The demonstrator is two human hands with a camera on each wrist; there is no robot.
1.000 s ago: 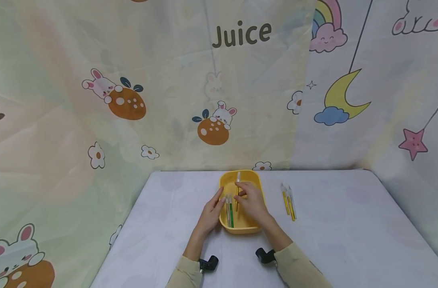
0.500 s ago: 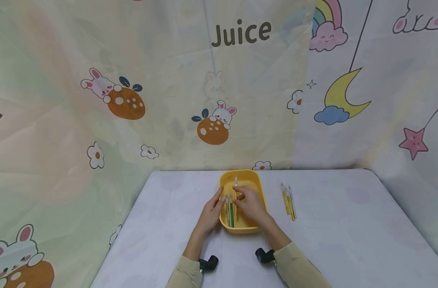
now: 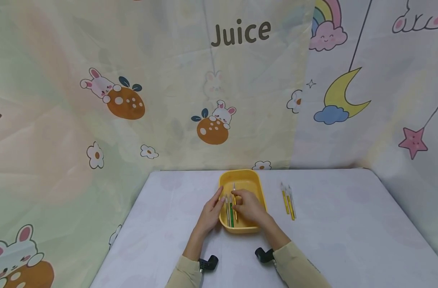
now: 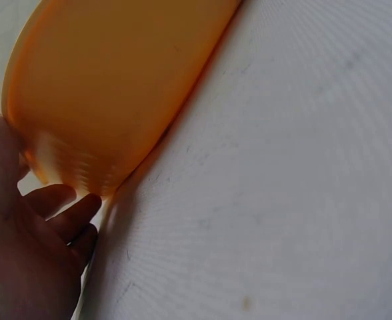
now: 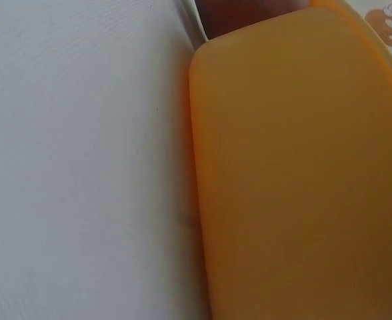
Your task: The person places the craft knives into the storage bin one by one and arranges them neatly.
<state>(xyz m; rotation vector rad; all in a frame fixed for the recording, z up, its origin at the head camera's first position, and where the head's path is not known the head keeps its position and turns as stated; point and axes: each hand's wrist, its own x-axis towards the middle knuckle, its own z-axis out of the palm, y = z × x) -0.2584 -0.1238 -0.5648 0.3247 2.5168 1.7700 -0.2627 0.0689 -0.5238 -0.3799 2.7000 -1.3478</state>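
A yellow plastic tray [image 3: 243, 230] stands lengthwise on the white table. My left hand [image 3: 208, 218] grips its left rim, thumb over the edge; in the left wrist view, curled fingers [image 4: 79, 217] meet the outer wall. Over the inside of the tray, my right hand [image 3: 250, 206] pinches a slim yellow paintbrush-like stick [image 3: 236, 216] with a pale upper end. Just left of it, a green stick [image 3: 231, 218] and a pale stick [image 3: 228, 214] lie side by side along the tray's left wall. In the right wrist view, the tray's outer wall [image 5: 296, 173] hides the right fingers' grip.
Several similar slim sticks [image 3: 288, 202], some yellow and one pale, lie in a loose bunch on the table right of the tray. A printed cloth backdrop [image 3: 183, 80] rises behind the table's far edge. Black wrist cameras [image 3: 209, 263] sit at both cuffs.
My right hand has moved slightly left and toward the body with the yellow paintbrush-like stick, bringing it closer to the green one. My left hand stays at the tray's rim.
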